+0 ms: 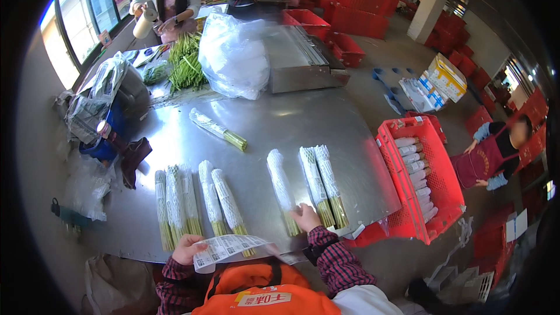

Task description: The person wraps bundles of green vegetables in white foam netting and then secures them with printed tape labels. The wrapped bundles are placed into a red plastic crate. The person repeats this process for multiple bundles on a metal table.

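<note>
My left hand (189, 249) grips one end of a strip of printed labels (232, 247), which curves to the right along the table's front edge. My right hand (307, 218) has its fingertips against the lower right side of a bundle of green stems (280, 183) in a white foam net sleeve. Whether the fingers close around it is hard to tell. Two sleeved bundles (323, 183) lie side by side just right of that hand. Several more sleeved bundles (175, 201) lie to the left, and a single bundle (218, 129) rests slantwise farther back.
The steel table (245, 148) carries a clear plastic bag (234, 57) and loose greens (188, 61) at the back. A red crate (420, 179) holding sleeved bundles stands off its right edge. One person (168, 4) works behind the table; another (494, 153) is beyond the crate.
</note>
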### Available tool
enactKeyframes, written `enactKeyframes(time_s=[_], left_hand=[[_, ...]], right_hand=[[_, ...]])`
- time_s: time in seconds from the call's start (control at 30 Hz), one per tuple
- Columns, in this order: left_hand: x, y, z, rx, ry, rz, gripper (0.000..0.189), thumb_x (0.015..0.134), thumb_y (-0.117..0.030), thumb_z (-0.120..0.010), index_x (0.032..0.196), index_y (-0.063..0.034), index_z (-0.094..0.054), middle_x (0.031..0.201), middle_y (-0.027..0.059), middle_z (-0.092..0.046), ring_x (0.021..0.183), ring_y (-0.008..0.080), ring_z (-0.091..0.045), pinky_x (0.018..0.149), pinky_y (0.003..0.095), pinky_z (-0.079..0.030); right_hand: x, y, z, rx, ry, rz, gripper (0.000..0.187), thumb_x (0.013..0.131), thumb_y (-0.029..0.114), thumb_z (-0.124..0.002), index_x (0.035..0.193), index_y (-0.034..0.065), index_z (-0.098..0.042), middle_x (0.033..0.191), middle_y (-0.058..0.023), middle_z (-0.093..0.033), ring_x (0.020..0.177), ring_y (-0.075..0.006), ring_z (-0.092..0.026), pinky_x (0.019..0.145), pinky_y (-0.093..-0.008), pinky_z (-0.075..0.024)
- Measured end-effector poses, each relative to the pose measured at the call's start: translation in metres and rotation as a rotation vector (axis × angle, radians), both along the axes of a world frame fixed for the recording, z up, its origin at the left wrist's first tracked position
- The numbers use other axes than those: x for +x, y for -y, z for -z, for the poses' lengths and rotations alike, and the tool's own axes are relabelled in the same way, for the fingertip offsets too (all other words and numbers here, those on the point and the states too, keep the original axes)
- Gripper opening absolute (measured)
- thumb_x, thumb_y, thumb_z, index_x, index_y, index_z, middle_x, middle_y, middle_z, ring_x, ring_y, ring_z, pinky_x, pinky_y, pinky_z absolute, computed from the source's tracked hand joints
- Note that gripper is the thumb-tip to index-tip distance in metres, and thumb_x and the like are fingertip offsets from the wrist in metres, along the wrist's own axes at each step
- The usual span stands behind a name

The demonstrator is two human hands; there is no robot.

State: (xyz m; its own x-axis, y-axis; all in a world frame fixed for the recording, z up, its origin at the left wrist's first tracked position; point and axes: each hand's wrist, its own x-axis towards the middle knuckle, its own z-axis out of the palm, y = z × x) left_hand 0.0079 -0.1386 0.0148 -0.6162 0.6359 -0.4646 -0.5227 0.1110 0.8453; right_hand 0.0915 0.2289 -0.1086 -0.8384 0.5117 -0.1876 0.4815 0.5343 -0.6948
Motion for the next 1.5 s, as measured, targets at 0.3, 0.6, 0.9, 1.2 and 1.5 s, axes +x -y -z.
enactKeyframes(time_s=[0.3, 0.6, 0.9, 1.2, 1.5], left_hand=[[0.029, -0.03, 0.016, -0.628, -0.593, 0.288, 0.031, 0.079, -0.027, -0.06, 0.081, 0.0037, -0.062, 0.066, 0.0214, -0.057, 0.059, 0.0278, -0.059, 0.056, 0.0353, -0.045], [0.026, -0.055, 0.014, -0.424, -0.557, 0.405, 0.029, 0.081, -0.026, -0.06, 0.082, 0.003, -0.062, 0.064, 0.0176, -0.057, 0.057, 0.0226, -0.056, 0.055, 0.0337, -0.044], [0.016, -0.066, 0.027, 0.001, 0.016, 0.027, 0.023, 0.088, -0.019, -0.055, 0.086, 0.0028, -0.061, 0.074, 0.0016, -0.062, 0.067, 0.0055, -0.056, 0.06, 0.021, -0.044], [0.026, -0.082, 0.027, -0.068, 0.01, 0.035, 0.021, 0.088, -0.02, -0.056, 0.083, 0.0006, -0.06, 0.074, 0.0014, -0.061, 0.064, 0.0058, -0.055, 0.058, 0.0207, -0.044], [0.027, -0.071, 0.056, -0.39, -0.549, 0.066, 0.017, 0.071, -0.009, -0.063, 0.077, 0.0006, -0.051, 0.073, 0.0058, -0.056, 0.07, 0.0127, -0.056, 0.06, 0.0262, -0.046]], right_hand=[[-0.011, 0.06, -0.002, 0.285, -0.053, -0.053, 0.06, 0.065, 0.024, -0.071, 0.113, -0.0007, -0.044, 0.105, -0.0201, -0.048, 0.099, -0.0347, -0.048, 0.084, -0.0399, -0.0418], [-0.007, 0.067, -0.002, 0.01, -0.112, -0.028, 0.058, 0.069, 0.016, -0.066, 0.118, -0.0024, -0.04, 0.104, -0.0212, -0.049, 0.098, -0.036, -0.047, 0.085, -0.0412, -0.0406], [0.029, 0.033, 0.002, 0.23, -0.058, -0.011, 0.068, 0.069, 0.022, -0.071, 0.124, -0.0018, -0.037, 0.105, -0.0217, -0.051, 0.099, -0.039, -0.045, 0.085, -0.0438, -0.0385], [0.035, 0.038, 0.0, 0.212, -0.07, 0.012, 0.068, 0.067, 0.017, -0.072, 0.123, -0.001, -0.037, 0.109, -0.0215, -0.049, 0.103, -0.0382, -0.043, 0.089, -0.0442, -0.0353], [0.019, 0.036, 0.007, 0.208, -0.02, 0.045, 0.07, 0.066, 0.018, -0.071, 0.122, -0.0043, -0.035, 0.104, -0.0225, -0.049, 0.1, -0.0375, -0.045, 0.086, -0.0435, -0.0377]])
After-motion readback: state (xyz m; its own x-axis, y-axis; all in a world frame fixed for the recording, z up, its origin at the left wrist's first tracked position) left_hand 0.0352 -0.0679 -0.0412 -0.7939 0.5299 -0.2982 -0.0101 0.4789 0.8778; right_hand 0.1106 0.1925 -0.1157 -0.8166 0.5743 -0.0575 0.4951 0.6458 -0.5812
